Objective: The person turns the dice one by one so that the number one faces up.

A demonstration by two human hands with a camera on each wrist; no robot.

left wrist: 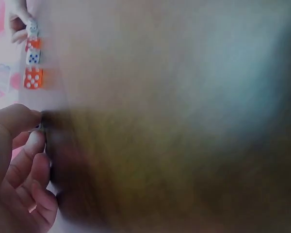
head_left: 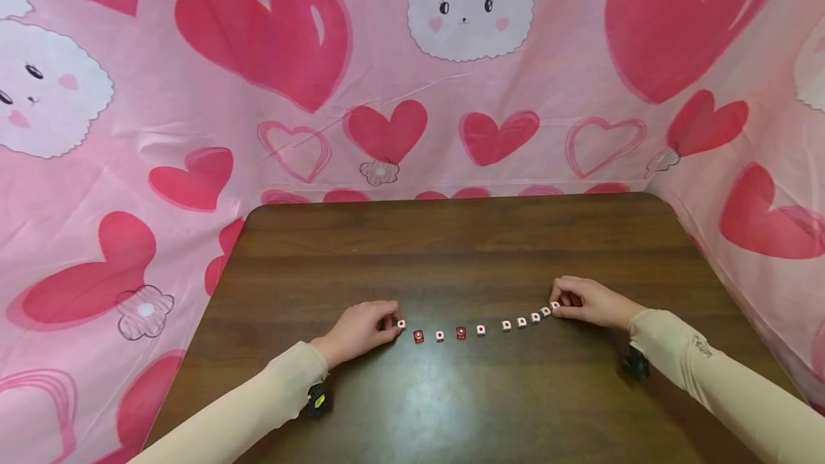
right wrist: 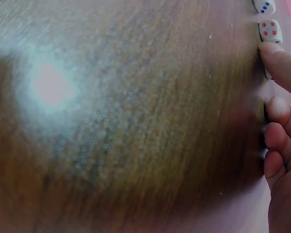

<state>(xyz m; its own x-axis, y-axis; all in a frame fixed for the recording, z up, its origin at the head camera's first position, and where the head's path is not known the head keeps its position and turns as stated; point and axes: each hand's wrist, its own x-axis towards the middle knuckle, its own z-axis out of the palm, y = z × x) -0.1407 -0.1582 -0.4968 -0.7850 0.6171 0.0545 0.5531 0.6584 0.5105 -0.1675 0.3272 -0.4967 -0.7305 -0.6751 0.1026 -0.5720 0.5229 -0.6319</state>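
Several dice run in a gently curved row across the wooden table, each with one dot on top in the head view. At the row's left end my left hand (head_left: 361, 331) pinches a white die (head_left: 402, 324) between thumb and fingers. Beside it come a red die (head_left: 418, 336), a white die (head_left: 440, 336) and another red die (head_left: 460, 333). My right hand (head_left: 593, 301) pinches the white die (head_left: 556, 305) at the right end, mostly hidden by the thumb in the right wrist view. Close by there, a white die (right wrist: 270, 31) shows four red dots on its side.
The brown wooden table (head_left: 451, 249) has rounded far corners. Pink cloth (head_left: 548, 84) with hearts and rabbit faces hangs behind it and at both sides. A black wrist camera (head_left: 316, 399) sits under the left sleeve, another (head_left: 637, 362) under the right.
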